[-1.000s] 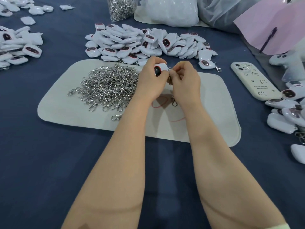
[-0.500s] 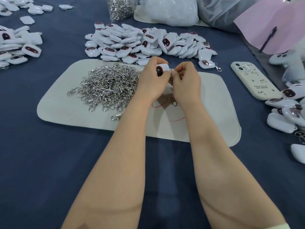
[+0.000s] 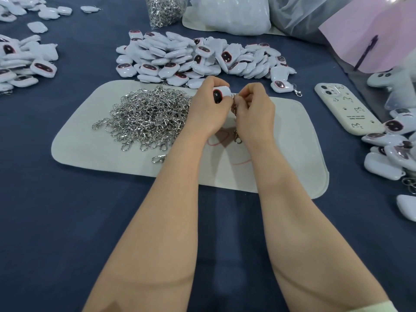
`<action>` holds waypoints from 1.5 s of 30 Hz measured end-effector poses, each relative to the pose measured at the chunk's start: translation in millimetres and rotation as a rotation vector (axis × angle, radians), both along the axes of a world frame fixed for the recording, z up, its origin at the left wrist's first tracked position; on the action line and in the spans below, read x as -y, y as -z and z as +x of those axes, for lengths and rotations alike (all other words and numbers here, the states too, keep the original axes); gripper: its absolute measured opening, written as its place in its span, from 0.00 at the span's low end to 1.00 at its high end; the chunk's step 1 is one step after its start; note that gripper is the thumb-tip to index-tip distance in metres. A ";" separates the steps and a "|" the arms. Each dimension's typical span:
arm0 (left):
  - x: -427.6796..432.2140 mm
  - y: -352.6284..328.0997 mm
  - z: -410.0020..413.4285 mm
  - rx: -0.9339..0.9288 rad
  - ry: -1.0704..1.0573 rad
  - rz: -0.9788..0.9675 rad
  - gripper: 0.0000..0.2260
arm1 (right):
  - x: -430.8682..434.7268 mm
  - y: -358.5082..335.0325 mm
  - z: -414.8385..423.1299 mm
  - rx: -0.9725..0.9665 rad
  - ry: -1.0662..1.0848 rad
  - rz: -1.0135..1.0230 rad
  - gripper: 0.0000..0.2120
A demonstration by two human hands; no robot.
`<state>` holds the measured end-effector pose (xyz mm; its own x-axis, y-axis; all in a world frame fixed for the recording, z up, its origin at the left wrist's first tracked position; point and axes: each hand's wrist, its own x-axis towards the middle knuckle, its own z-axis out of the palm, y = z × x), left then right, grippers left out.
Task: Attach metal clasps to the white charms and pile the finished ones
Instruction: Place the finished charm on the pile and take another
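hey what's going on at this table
A person is fitting a metal clasp to a white charm. The left hand grips the charm above the pale mat, while the right hand pinches the clasp's ring at its edge, the clasp dangling below. A heap of loose clasps lies on the mat, and a pile of charms sits behind it.

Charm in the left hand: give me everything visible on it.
The charm is a glossy white, rounded piece, plastic by its look, with a dark oval patch rimmed in red facing the camera. The left hand grips it above the grey mat; the right hand pinches a hanging metal clasp at its right end.
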<state>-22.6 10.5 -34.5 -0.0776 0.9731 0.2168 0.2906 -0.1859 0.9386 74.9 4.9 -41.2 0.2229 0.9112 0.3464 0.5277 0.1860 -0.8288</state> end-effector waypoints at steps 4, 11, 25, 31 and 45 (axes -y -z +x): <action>0.3 -0.3 1.0 0.012 0.024 -0.021 0.09 | -0.7 0.0 0.6 -0.050 0.004 -0.019 0.03; -2.1 2.4 0.0 -0.010 -0.003 0.005 0.09 | -2.5 -0.1 3.1 -0.132 -0.023 -0.051 0.05; 0.6 -3.0 -2.4 0.154 -0.013 -0.084 0.09 | 0.0 0.8 2.8 -0.047 -0.123 -0.037 0.06; 2.0 -4.3 -3.4 0.178 -0.022 -0.103 0.08 | 0.9 0.8 -1.6 0.069 -0.128 -0.015 0.05; 3.6 -15.3 1.2 0.723 0.104 -0.372 0.06 | 1.4 -11.7 -5.1 -0.403 -0.039 -0.019 0.07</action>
